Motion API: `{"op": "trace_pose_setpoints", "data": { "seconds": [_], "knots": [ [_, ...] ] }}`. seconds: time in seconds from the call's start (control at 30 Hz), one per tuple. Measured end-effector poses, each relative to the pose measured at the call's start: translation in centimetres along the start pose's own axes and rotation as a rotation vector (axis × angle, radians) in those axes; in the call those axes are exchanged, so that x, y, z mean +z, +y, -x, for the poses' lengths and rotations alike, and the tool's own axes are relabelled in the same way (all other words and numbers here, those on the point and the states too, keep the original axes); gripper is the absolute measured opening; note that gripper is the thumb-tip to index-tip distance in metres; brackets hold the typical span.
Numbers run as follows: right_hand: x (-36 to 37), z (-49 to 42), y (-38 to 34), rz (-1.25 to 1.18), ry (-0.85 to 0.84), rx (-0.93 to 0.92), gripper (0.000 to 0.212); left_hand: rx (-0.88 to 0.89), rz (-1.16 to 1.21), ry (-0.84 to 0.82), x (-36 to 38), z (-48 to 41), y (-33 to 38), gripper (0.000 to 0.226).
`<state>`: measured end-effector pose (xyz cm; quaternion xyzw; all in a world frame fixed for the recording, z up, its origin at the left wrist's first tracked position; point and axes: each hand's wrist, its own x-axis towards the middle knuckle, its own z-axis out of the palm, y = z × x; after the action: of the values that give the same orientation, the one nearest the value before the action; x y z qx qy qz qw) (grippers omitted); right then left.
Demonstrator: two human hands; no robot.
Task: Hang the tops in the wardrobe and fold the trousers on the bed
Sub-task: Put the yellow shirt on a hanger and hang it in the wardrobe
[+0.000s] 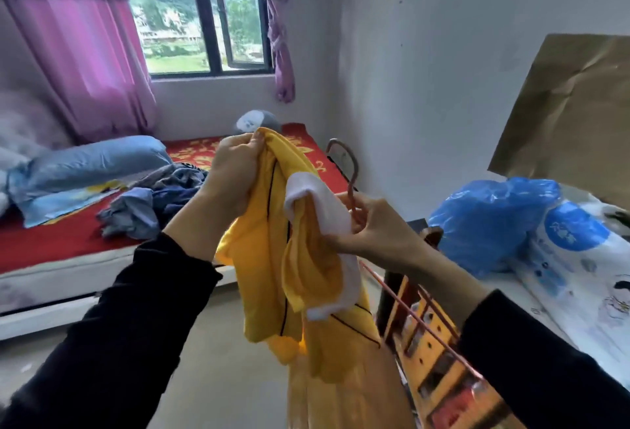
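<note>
One yellow top (272, 258) is held up in front of the bed (51, 241): the left hand (235, 169) has its fingers (243, 147) curled tight round bunched fabric, and the right hand (371, 227) pinches the white collar together with the neck of a wire hanger (353, 172), so I judge it is only being threaded on, not yet hung. A heap of bluish clothes (160, 196) lies unfolded on the bed. The wardrobe is out of view, cloth hides part of the hanger, and the heap is too crumpled to tell tops from trousers.

I see the bed (51, 241) (red cover) carrying a blue pillow (95, 159), a clothes heap (160, 200) and a grey plush (255, 121).
</note>
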<state>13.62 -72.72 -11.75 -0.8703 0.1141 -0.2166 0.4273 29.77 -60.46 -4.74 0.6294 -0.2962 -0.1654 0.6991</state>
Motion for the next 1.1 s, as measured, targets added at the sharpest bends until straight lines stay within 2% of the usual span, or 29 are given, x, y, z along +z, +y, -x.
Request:
{"op": "trace_pose_setpoints", "data": {
  "seconds": [0.1, 0.13, 0.27, 0.33, 0.4, 0.47, 0.5, 0.53, 0.67, 0.73, 0.8, 0.93, 1.03, 1.1],
  "knots": [
    [4.2, -2.9, -1.0, 0.188, 0.075, -0.035, 0.028, -0.034, -0.032, 0.111, -6.3, -0.1, -0.1, 0.028],
    [5.5, -3.8, -1.6, 0.139, 0.083, -0.014, 0.024, -0.031, -0.066, 0.173, -8.6, 0.0, -0.2, 0.028],
    [9.2, -8.5, -6.0, -0.370, 0.181, 0.202, 0.034, -0.010, -0.351, 0.320, -16.6, 0.8, -1.1, 0.026],
    [11.1, -11.1, -8.4, -0.421, 0.190, 0.172, 0.034, 0.000, -0.565, 0.355, -19.3, 1.8, -1.7, 0.028],
    [13.8, -13.0, -10.7, -0.311, 0.119, 0.039, 0.036, 0.042, -0.620, 0.345, -20.9, 3.5, -1.9, 0.028],
    [17.0, -14.0, -12.4, -0.148, -0.004, -0.051, 0.039, -0.025, -0.494, 0.190, -21.4, 5.7, -2.4, 0.024],
    [18.4, -14.2, -13.1, -0.086, -0.061, -0.079, 0.039, -0.088, -0.471, 0.123, -21.7, 6.6, -2.9, 0.030],
    [19.7, -14.3, -13.8, -0.054, -0.104, -0.100, 0.037, -0.144, -0.546, 0.107, -22.2, 7.4, -3.5, 0.042],
    [23.0, -15.0, -15.6, -0.045, -0.219, -0.149, 0.028, -0.298, -0.768, 0.289, -24.0, 8.3, -6.5, 0.063],
    [24.0, -15.4, -16.2, -0.042, -0.230, -0.183, 0.028, -0.210, -1.080, 0.333, -23.6, 8.2, -7.0, 0.068],
    [24.5, -15.7, -16.5, -0.039, -0.233, -0.205, 0.029, -0.086, -1.234, 0.427, -23.5, 8.1, -6.9, 0.056],
    [23.1, -16.5, -16.0, -0.028, -0.252, -0.245, 0.037, -0.196, -0.950, 0.558, -25.9, 7.1, -6.5, 0.012],
    [21.7, -17.2, -14.4, 0.114, -0.205, -0.304, 0.045, -0.169, -0.801, 0.504, -28.0, 6.5, -5.7, 0.036],
    [21.2, -17.2, -13.2, 0.276, -0.184, -0.322, 0.045, -0.165, -0.725, 0.454, -28.2, 6.1, -4.2, 0.038]
  ]
}}
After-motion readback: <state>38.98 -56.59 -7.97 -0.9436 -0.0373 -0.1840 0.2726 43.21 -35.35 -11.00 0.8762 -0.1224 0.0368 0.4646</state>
